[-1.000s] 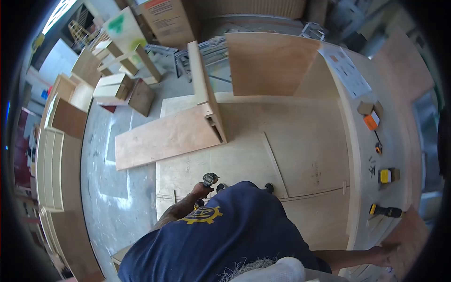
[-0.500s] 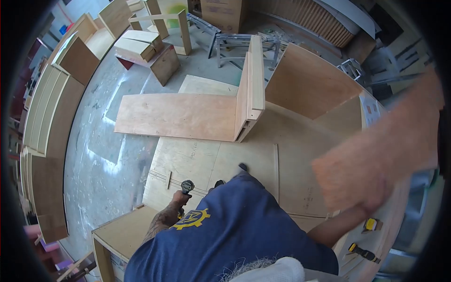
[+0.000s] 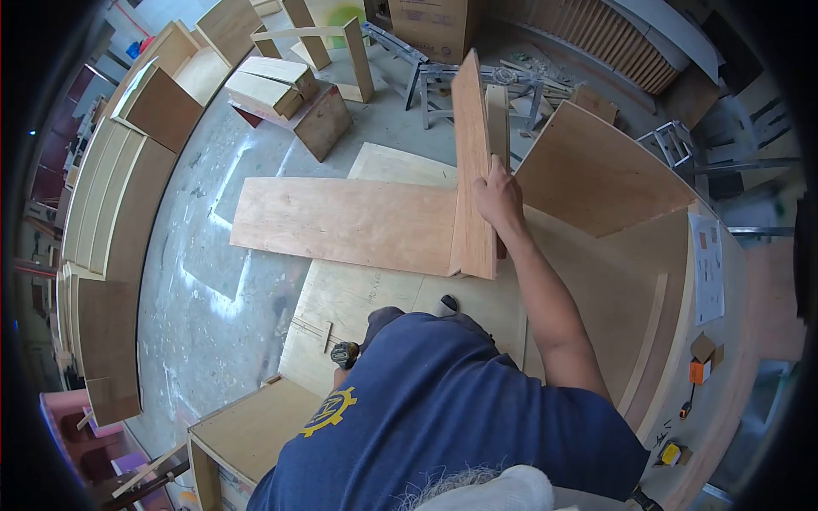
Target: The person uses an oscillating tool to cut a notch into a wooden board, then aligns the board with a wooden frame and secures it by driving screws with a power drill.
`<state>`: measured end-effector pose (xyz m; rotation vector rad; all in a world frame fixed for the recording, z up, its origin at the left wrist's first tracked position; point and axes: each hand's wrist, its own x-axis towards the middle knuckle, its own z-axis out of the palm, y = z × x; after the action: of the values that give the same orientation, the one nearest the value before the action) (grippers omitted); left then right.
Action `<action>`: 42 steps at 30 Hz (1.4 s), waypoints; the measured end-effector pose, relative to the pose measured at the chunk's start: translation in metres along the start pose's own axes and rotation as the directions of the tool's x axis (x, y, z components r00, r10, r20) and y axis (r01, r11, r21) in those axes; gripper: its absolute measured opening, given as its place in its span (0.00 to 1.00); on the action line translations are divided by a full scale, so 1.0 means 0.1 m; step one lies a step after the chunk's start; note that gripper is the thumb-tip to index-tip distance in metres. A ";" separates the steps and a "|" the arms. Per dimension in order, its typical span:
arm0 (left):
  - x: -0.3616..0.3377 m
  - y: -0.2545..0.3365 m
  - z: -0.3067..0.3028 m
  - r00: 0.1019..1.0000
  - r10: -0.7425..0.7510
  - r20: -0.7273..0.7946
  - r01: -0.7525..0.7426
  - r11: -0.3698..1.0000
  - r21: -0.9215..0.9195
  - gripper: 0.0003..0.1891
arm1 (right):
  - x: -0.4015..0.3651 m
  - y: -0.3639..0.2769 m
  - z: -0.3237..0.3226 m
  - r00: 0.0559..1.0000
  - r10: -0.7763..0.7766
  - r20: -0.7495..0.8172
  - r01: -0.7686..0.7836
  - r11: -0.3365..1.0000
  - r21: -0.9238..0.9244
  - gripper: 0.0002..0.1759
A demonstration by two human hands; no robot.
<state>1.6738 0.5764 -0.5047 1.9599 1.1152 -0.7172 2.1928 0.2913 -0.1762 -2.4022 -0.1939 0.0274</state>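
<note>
My right hand (image 3: 500, 198) grips the edge of a narrow reddish wooden board (image 3: 471, 162), which stands against an upright pale wooden frame (image 3: 498, 119). Beside its lower end, a long plywood panel (image 3: 349, 221) extends to the left. Low by my left knee, my left hand (image 3: 341, 376) is closed on a power drill (image 3: 345, 354); the shirt hides much of that hand. Under these pieces lies a large plywood sheet (image 3: 383, 294) with a small wood strip (image 3: 326, 337) on it.
Cabinet parts (image 3: 106, 204) line the left side. A plywood box (image 3: 256, 417) stands at lower left. On the right are a leaning panel (image 3: 601, 170), a paper sheet (image 3: 706, 268) and a tape measure (image 3: 671, 453). Metal trestles (image 3: 439, 94) stand behind.
My right hand has swung from the right to the upright frame, bringing the reddish board against it. The drill in my left hand is now lower and closer to my body. The view has shifted.
</note>
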 end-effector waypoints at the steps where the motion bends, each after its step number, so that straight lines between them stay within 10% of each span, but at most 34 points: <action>1: 0.07 0.01 0.00 1.000 -0.003 0.007 0.003 1.000 -0.017 0.22 | 0.11 0.02 0.09 0.999 0.041 -0.003 -0.041 0.998 -0.055 0.31; 7: 0.56 0.09 -0.10 0.995 0.077 0.056 -0.076 0.997 -0.010 0.18 | 0.47 0.33 0.43 0.994 0.088 -0.068 -0.105 0.950 -0.295 0.34; 8: 0.74 0.04 -0.12 0.950 0.305 0.072 -0.313 0.927 0.207 0.15 | 0.47 0.37 0.47 0.993 0.083 -0.083 -0.108 0.925 -0.364 0.34; 17: 1.27 0.77 -1.07 0.978 -0.088 0.189 0.133 0.961 -0.242 0.17 | 0.50 0.50 0.74 0.983 0.094 -0.158 -0.157 0.877 -0.455 0.32; 27: 1.81 1.19 -1.92 1.000 0.000 0.022 0.006 0.961 -0.276 0.19 | 0.44 0.34 0.85 0.966 0.147 -0.214 -0.224 0.889 -0.400 0.34; 42: 1.91 1.07 -1.72 0.962 -0.105 0.254 0.190 0.921 -0.339 0.16 | 0.39 0.43 1.05 0.943 0.157 -0.294 -0.277 0.860 -0.427 0.31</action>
<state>1.8735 0.7703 -0.5182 1.4549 1.1663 -0.7396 2.2294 0.3358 -0.2816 -2.8653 0.2219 -0.2445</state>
